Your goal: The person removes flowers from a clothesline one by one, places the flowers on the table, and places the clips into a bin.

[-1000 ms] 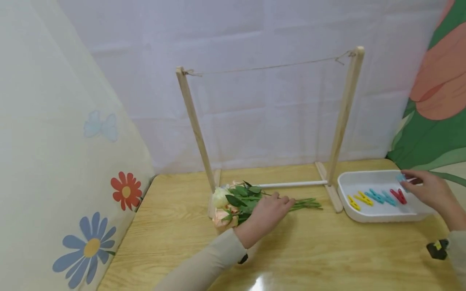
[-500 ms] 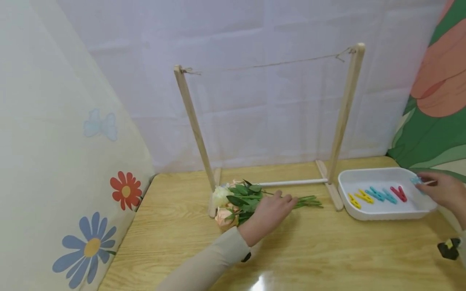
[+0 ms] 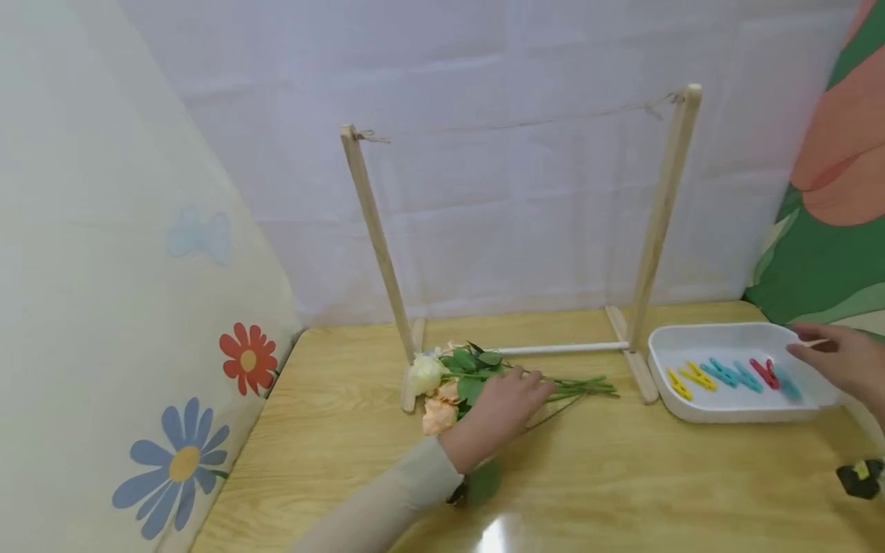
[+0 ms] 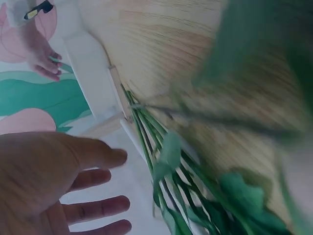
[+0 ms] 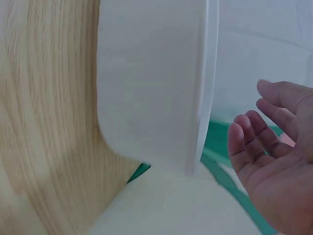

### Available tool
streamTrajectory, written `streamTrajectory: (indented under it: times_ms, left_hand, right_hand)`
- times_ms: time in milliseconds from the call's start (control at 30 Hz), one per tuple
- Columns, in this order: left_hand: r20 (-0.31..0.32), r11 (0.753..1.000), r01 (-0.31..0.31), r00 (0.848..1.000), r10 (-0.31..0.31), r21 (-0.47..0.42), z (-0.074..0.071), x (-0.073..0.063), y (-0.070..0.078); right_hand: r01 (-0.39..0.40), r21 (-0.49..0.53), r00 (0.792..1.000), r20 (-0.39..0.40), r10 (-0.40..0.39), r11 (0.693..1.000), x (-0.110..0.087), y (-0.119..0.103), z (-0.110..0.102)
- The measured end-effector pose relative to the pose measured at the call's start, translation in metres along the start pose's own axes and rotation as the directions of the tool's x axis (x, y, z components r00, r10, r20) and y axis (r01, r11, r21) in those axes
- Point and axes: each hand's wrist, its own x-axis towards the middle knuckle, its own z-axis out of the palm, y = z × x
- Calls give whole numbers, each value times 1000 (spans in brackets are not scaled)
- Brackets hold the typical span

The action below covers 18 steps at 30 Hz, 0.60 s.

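Observation:
My left hand [image 3: 499, 411] is over the bunch of flowers, with cream and peach blooms [image 3: 425, 375] at left and green stems [image 3: 588, 386] at right. In the left wrist view its thumb and fingers are spread, with nothing between them, beside the stems [image 4: 146, 132]. One dark stem [image 3: 553, 415] lies apart on the near side, and a leaf [image 3: 484, 482] shows by the wrist. My right hand [image 3: 840, 357] is at the right end of the white tray [image 3: 719, 412], fingers loosely bent and holding nothing. Beneath it a blurred blue clothespin [image 3: 788, 386] is in the tray.
Several yellow, blue and red clothespins [image 3: 720, 372] lie in a row in the tray. Behind the flowers stands a wooden frame [image 3: 376, 238] with a twine line [image 3: 525, 123] between its posts and a white bar [image 3: 560, 349] low down.
My right hand has moved right and let go of the blue clothespin, which is now in the tray. By my left hand, one stem and a leaf have come apart from the bunch, toward me.

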Motion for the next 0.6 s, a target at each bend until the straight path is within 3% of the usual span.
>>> streamTrajectory:
  times_ms: [233, 333, 500, 600]
  left_hand:
    - [46, 996, 43, 998, -40, -78, 0, -14, -20]
    - [33, 982, 41, 999, -36, -184, 2, -24, -31]
    - [-14, 913, 43, 998, -54, -406, 12, -47, -49]
    - [-63, 875, 56, 993, -98, -480, 17, -61, -59]
  right_hand:
    - [76, 12, 997, -16, -76, 997, -6, -19, 3]
    - [130, 51, 991, -27, -129, 990, -12, -29, 7]
    - [187, 87, 981, -70, -181, 979, -27, -43, 20]
    - [270, 55, 954, -149, -260, 961, -33, -49, 26]
